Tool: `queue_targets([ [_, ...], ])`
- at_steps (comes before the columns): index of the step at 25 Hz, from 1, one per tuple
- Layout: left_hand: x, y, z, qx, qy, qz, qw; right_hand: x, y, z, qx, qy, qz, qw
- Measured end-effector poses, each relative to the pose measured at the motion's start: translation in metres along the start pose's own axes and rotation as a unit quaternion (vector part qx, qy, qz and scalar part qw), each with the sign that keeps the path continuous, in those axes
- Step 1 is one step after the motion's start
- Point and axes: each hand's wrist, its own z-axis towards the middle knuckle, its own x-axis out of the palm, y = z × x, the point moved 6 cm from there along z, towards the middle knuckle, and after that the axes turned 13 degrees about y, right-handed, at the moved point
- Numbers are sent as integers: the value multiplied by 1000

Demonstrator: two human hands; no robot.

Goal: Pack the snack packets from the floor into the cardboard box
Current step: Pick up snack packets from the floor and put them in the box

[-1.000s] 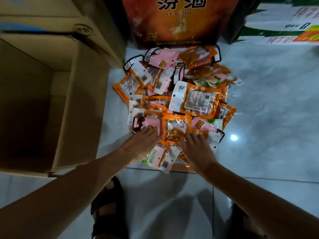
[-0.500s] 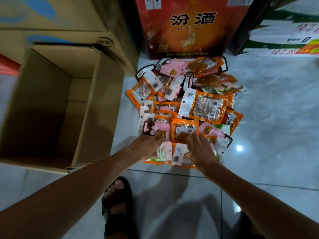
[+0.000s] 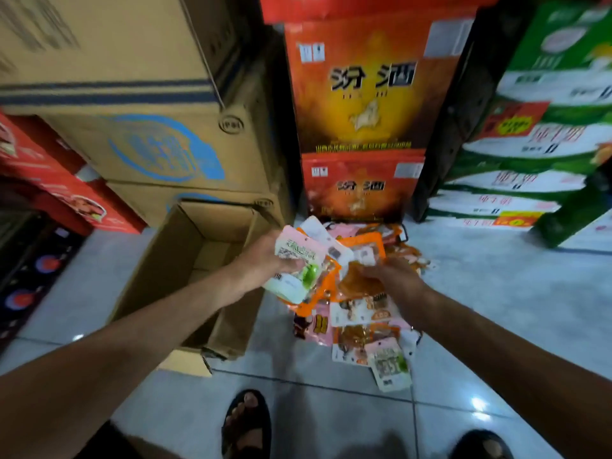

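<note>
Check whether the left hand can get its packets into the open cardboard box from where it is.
Probably yes. The left hand, gripping a bunch of packets, is raised right beside the open cardboard box; the flaps are folded out and nothing covers the opening.

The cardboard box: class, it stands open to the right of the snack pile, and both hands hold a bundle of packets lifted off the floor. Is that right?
Not quite. The head view shows the open cardboard box on the left of the snack pile, not the right. The rest holds: the left hand and right hand hold a bundle of packets lifted off the floor.
</note>
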Motion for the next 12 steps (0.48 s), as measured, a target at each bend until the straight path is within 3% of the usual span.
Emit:
queue_targets([
  [4,0,-67,-59,48,-37,-160,985,25,88,-63,-85,-20,30,996],
  [8,13,-75,-75,41,-39,-179,982,60,116,-97,-146,58,30,987],
  [12,10,-65,-73,71,-41,-208,975,76,120,-90,-144,6,-54,988],
])
